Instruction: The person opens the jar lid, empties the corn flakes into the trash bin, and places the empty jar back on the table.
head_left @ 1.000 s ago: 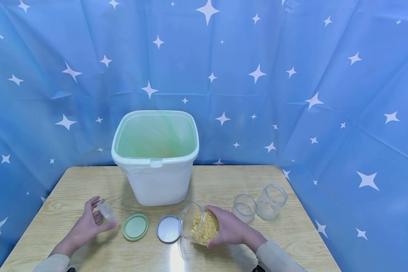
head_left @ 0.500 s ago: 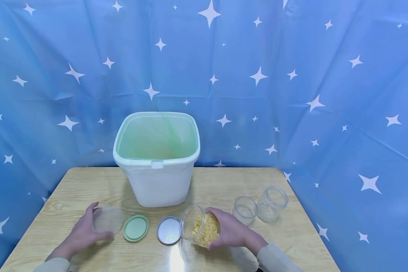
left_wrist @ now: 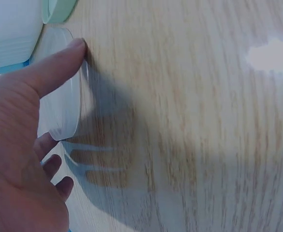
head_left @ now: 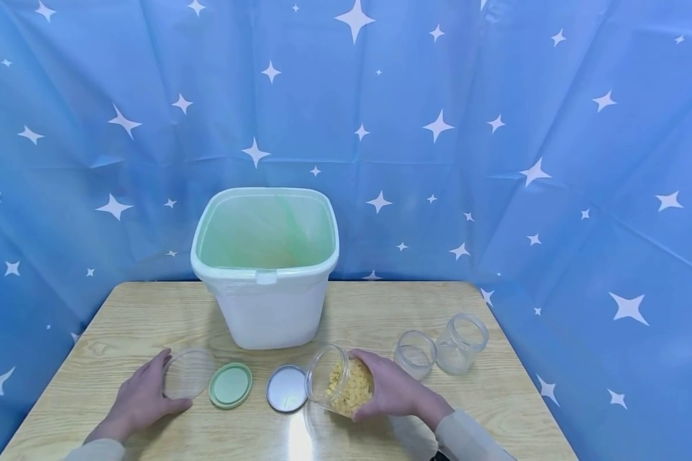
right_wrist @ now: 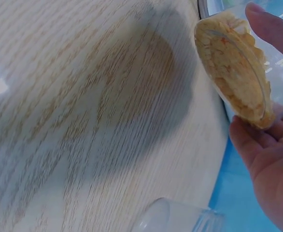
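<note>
My left hand (head_left: pixel 141 400) holds a clear round lid (head_left: pixel 189 374) by its edge, thumb on one side and fingers on the other. In the left wrist view this translucent lid (left_wrist: pixel 66 99) lies close over the wooden table. My right hand (head_left: pixel 391 389) grips a clear jar (head_left: pixel 352 389) round its lower part. The jar tips with its mouth to the left, and small yellow pieces, flake-like in the right wrist view, fill its bottom end. Between the hands lie a green round lid (head_left: pixel 230 385) and a white lid with a dark rim (head_left: pixel 286 388); the jar's mouth overlaps the latter's edge.
A large white bin (head_left: pixel 265 307) with a greenish interior stands at the back, left of centre. Two clear jars without lids, a shorter jar (head_left: pixel 415 355) and a taller jar (head_left: pixel 460 346), stand to the right. A blue curtain (head_left: pixel 403 128) with stars hangs behind the table (head_left: pixel 380 314).
The clear lid in my left hand has turned from tilted to nearly flat and come down toward the table, left of the green lid. My right hand and its jar have hardly moved.
</note>
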The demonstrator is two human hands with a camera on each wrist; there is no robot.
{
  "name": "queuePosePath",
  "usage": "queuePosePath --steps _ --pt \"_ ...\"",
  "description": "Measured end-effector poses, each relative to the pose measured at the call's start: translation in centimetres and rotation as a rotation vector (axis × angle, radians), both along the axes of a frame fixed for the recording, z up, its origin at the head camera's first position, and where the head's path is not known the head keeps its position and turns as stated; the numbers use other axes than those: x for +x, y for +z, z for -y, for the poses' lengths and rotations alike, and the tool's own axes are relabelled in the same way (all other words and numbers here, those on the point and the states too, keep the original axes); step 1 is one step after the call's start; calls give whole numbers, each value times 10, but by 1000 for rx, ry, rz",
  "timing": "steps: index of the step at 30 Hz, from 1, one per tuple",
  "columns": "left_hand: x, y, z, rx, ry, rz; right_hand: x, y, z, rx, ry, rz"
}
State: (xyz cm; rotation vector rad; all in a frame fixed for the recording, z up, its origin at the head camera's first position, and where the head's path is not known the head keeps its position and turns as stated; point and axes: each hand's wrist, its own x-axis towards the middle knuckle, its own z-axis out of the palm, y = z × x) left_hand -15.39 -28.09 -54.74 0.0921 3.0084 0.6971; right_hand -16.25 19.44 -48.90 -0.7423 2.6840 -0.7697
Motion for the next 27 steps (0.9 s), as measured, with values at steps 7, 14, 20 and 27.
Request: queuePosePath --steps 7,14,20,27 --pt "1 3 0 13 -30 14 1 1 1 -2 -2 -10" --pt "-2 13 4 -13 -66 3 1 6 2 3 -8 -8" --pt "-9 33 10 1 -77 -32 -1 12 1 4 -24 -20" --pt "-16 81 -11 248 -55 28 -4 22 0 -38 -32 -50"
